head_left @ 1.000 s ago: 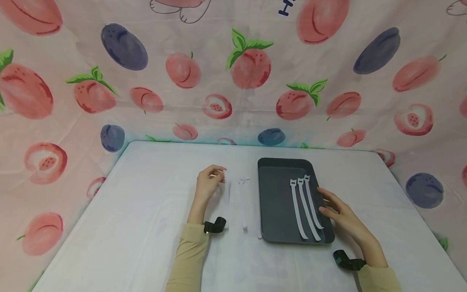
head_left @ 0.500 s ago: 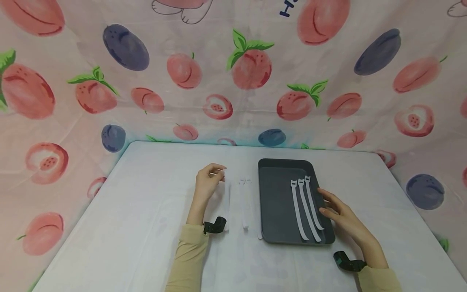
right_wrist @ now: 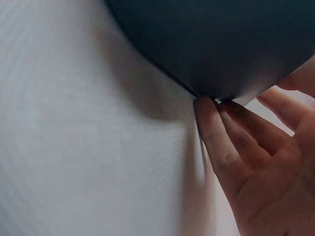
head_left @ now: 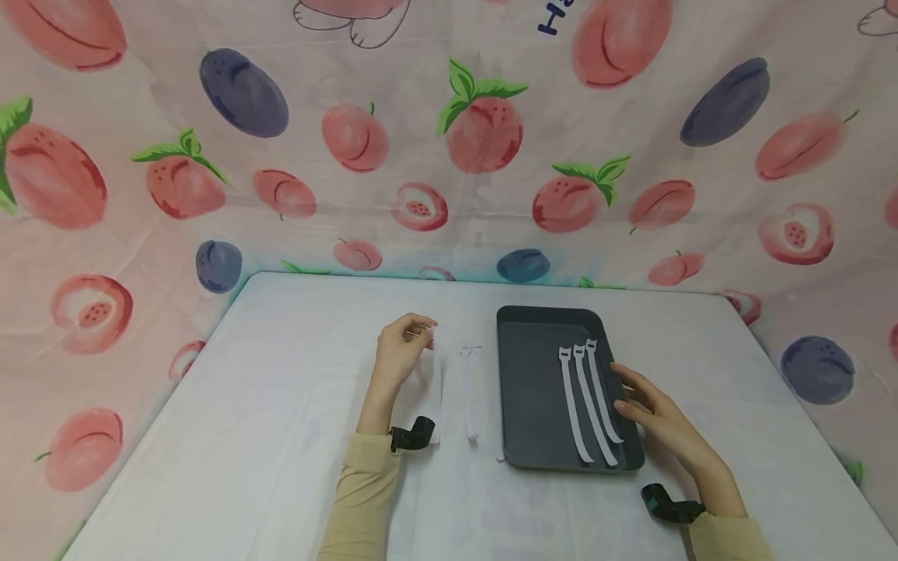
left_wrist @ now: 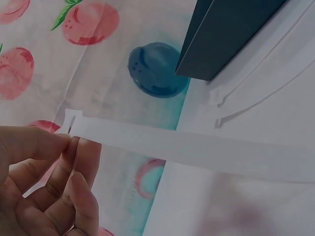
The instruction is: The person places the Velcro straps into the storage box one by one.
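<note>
Plainly, the left hand pinches a smooth, flat white strap between thumb and fingertips, near one end. The left wrist view shows what the head view loses: a squared head with a narrow dark slot, and a wide ribbon running from it. To its right, more white straps lie on the white tabletop (white on white, so I cannot tell how many). Next comes a dark grey tray, a rounded rectangle with a raised rim, holding three slender white straps side by side, heads at the far end, tails curving. At its right edge the right hand, fingers nearly straight, touches the wall; the right wrist view alone shows fingertips meeting its lower edge.
</note>
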Motion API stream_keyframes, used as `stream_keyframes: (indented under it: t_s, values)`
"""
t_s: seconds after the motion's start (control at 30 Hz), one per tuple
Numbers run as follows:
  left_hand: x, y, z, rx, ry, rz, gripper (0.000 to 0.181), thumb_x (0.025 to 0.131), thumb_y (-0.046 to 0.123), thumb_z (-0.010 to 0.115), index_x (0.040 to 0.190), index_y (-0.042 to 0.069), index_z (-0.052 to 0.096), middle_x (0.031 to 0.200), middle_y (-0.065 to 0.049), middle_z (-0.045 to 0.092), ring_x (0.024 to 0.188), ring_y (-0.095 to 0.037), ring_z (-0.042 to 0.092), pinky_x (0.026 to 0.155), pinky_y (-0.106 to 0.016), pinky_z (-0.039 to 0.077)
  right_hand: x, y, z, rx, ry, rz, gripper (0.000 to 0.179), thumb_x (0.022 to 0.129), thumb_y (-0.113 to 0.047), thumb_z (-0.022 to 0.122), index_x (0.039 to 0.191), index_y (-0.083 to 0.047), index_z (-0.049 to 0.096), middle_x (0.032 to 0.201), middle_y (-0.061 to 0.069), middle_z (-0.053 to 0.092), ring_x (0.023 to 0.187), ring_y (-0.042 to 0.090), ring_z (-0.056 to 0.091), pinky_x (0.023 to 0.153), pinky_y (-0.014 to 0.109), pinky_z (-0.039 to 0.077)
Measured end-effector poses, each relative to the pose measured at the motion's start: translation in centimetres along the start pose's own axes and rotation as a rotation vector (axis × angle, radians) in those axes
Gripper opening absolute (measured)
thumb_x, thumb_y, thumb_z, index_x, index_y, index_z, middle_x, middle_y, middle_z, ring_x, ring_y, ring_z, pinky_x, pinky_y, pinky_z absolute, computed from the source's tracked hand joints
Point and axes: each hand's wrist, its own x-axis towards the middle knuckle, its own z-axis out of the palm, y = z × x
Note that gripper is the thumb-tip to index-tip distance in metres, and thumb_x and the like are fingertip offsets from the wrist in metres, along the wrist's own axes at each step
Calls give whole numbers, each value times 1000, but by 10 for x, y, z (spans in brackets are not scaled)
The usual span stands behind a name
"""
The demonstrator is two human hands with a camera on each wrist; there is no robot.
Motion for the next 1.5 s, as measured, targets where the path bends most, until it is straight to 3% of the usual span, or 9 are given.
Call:
stream_keyframes:
  t_s: [0.27,0.6,0.9,1.3,1.5]
  values:
    - [-3,6,-1,34,-33,20,14,89,4,61,98,6,72,82,-15,69,80,-40,68,64,-25,44,0,-1,0,-12,6,-1,68,97,-30,55,154,-14,21,154,29,25,134,54,31,99,74,28]
    - [-5,13,-4,-8,-27,36,13,89,3,62,98,4,72,82,-18,69,77,-34,68,66,-25,45,-1,-2,0,-10,7,-8,67,97,-28,55,153,-13,22,154,28,25,134,55,31,98,75,27]
    - [-7,25,-9,-73,-11,19,12,89,5,63,98,5,71,79,-10,68,64,-7,63,67,-24,48,-1,-3,0,-32,14,-10,67,97,-28,56,153,-14,23,153,29,27,133,53,34,98,73,30]
    - [-13,37,-9,-75,-19,18,9,89,7,64,95,7,71,77,-6,67,72,-24,68,71,-27,45,-1,-2,0,-10,11,-5,67,97,-29,56,153,-14,22,154,28,25,134,54,32,98,74,27]
    - [-16,42,-10,-80,-13,45,11,90,7,64,98,4,71,78,-9,67,70,-18,66,72,-28,45,-1,-2,0,-6,12,-4,67,97,-29,55,153,-14,22,154,28,25,134,54,31,98,75,27]
